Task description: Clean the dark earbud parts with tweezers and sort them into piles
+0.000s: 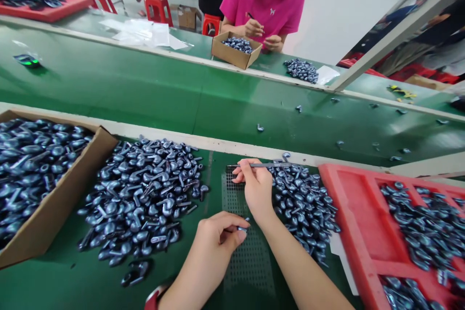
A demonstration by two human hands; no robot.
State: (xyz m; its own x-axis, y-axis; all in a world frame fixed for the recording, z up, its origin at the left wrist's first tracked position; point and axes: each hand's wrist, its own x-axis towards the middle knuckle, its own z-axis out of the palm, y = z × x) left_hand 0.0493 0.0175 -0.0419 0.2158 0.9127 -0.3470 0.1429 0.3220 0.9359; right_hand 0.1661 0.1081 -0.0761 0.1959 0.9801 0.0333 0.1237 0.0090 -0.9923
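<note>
My left hand (223,237) is closed in a pinch around a small dark blue earbud-shaped part (242,227), most of it hidden by the fingers. Above and to the right, my right hand (254,184) holds a thin dark pen-like tool (267,165) lying nearly level. Both hands are over a dark perforated strip (250,264) on the green table. One loose pile of blue parts (145,189) lies left of my hands; another pile (305,203) lies to the right, partly behind my right forearm.
A cardboard box (69,203) full of parts stands at left, and a red tray (358,213) with parts at right. Beyond the pale ledge, a green conveyor (160,92) carries scattered parts. Across it, a person in pink (261,0) works beside a smaller box (232,55).
</note>
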